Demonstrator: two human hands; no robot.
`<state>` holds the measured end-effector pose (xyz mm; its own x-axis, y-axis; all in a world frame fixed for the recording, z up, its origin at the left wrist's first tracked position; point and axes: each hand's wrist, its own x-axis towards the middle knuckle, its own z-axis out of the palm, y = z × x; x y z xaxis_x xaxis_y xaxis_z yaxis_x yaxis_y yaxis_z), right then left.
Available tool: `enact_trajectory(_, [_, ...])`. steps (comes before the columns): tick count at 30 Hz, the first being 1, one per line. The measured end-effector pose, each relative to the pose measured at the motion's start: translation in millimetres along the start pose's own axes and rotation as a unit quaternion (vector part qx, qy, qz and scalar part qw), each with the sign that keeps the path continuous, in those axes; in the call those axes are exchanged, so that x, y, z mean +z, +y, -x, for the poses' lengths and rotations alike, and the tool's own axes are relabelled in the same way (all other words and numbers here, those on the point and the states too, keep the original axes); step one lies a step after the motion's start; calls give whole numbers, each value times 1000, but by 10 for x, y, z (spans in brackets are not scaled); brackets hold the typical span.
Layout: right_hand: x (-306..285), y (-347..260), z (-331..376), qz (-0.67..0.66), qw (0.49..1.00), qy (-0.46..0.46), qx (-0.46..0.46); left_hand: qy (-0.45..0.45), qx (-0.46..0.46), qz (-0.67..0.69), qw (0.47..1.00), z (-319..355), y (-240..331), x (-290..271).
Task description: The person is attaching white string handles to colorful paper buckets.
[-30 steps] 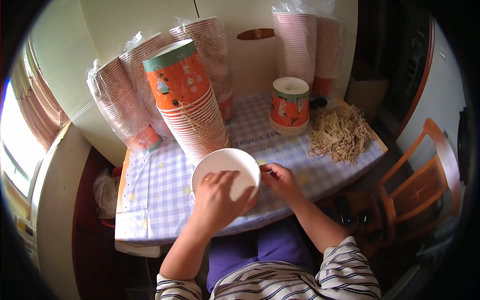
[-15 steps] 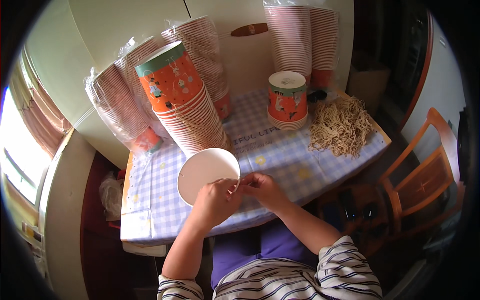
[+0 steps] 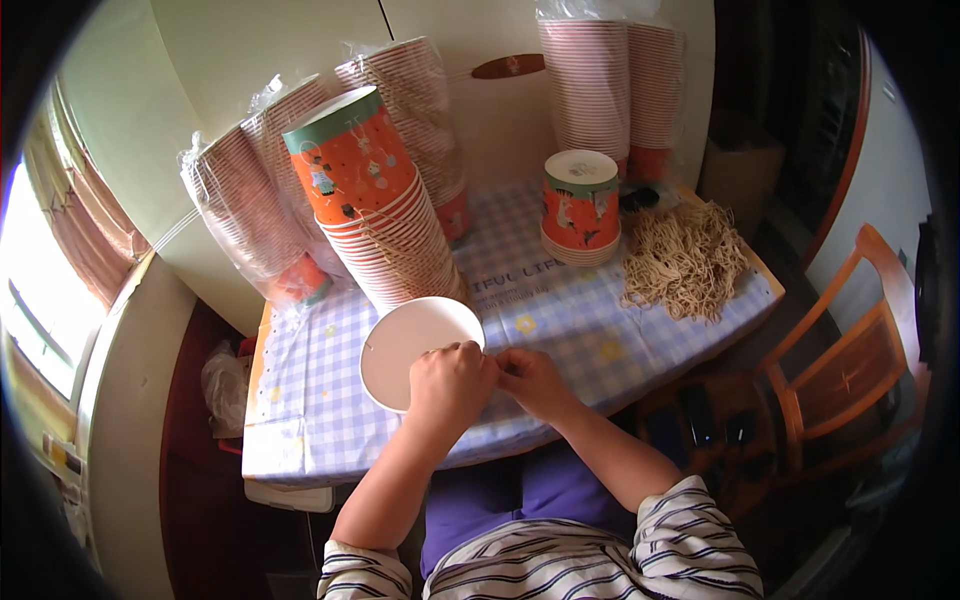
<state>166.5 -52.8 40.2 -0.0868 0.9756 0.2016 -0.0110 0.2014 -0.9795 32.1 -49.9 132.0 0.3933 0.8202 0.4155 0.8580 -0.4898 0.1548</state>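
Note:
A white-lined paper bucket (image 3: 405, 345) lies tipped at the near side of the table, its opening toward me. My left hand (image 3: 452, 388) reaches into its mouth with fingers closed at the right part of the rim. Just outside that rim, my right hand (image 3: 535, 384) is closed in a pinch, its fingertips meeting the left hand's. Whatever thin thing is between the right fingertips is hidden. A small pale mark, perhaps a cord end, shows on the bucket's inner left wall. Behind the bucket leans a tall stack of orange and green paper buckets (image 3: 350, 165), with cords hanging along it.
A heap of beige cords (image 3: 685, 260) lies at the table's right, beside a short upside-down bucket stack (image 3: 580, 210). Plastic-wrapped bucket stacks (image 3: 585, 90) stand along the back. The checked tablecloth (image 3: 320, 430) covers the table. A wooden chair (image 3: 850, 345) is at the right.
My left hand has turned so its knuckles now rise over the rim, and both hands have shifted slightly right. The bucket stays nearly in place; the whole view has shifted a little.

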Motion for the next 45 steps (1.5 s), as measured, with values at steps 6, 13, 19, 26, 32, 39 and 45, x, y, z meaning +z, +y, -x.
enact_trajectory(6, [-23, 36, -5, 48, 998, 4, -32, 38, 54, -32, 997, 19, 12, 50])
enact_trajectory(13, [-37, -3, -6, 69, 997, 7, -29, -9, 100, -56, 993, 14, 6, 39])
enact_trajectory(19, [-36, 31, -10, 67, 998, 7, -10, -35, 134, -72, 988, 4, -9, 79])
enact_trajectory(26, [-12, -37, -15, 44, 999, 7, -8, 13, 144, -59, 988, 48, -58, 173])
enact_trajectory(32, [15, -57, -13, 14, 1000, 9, -14, 20, 126, -58, 990, 70, -49, 176])
enact_trajectory(39, [-74, 95, 49, -72, 996, 50, -16, -48, -3, 128, 991, 242, -257, -446])
enact_trajectory(45, [-236, 176, 105, 101, 993, -24, 61, -57, 105, 93, 988, 539, -639, -487])
